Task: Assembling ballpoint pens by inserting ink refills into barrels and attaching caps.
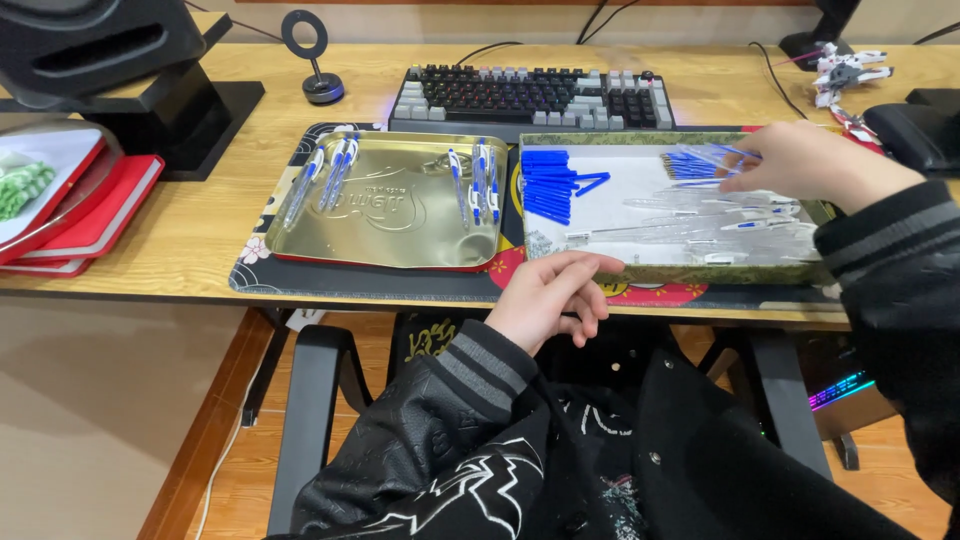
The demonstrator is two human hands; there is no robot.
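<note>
- A wooden desk [200, 230] spans the scene, with a dark mat [360, 283] along its near edge and a keyboard [530, 97] at the far side.
- Left on the mat lies a gold metal tray [385, 235] holding several finished pens [484, 180] in two loose clusters; most of its floor is bare.
- Right of it sits a shallow box [690, 268] with a white floor, holding a stack of blue caps [546, 186] at its left, blue refills [685, 165] at the far side, and many clear pen barrels [700, 225] spread toward the right.
- By that look, assembly seems early on: few pens done, a good heap of parts left.
- The right hand [815, 160] reaches over the box's far right part, fingers curled near the refills; whether it grips one I cannot tell.
- The left hand [550, 295] hangs at the desk's near edge, just before the box, fingers loosely bent and holding nothing.
</note>
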